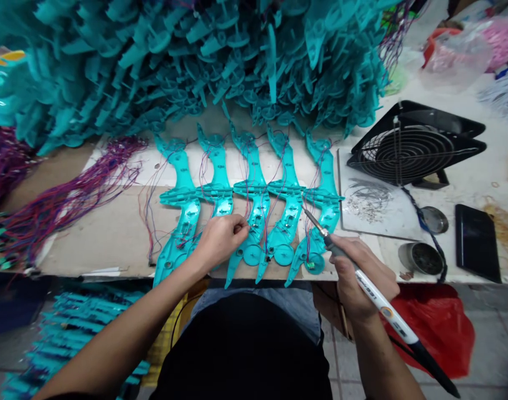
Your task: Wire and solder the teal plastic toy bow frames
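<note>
Several teal plastic housings [256, 208] lie side by side in a row on the bench, with thin red, blue and purple wires [202, 171] running over them. My left hand [220, 239] rests over the second and third housings, fingers curled in a pinch; what they hold, if anything, is hidden. A soldering iron [372, 291] with a white and grey handle is gripped in my right hand [364, 272]. Its metal tip [310, 215] points up and left, close to the two rightmost housings; I cannot tell whether it touches.
A large heap of teal parts [195, 61] rises behind the row. Bundled wires [99, 183] lie at left. To the right are a black fan [412, 144], a white board [368, 208] with scraps, a round tin [421, 258] and a black phone [477, 242].
</note>
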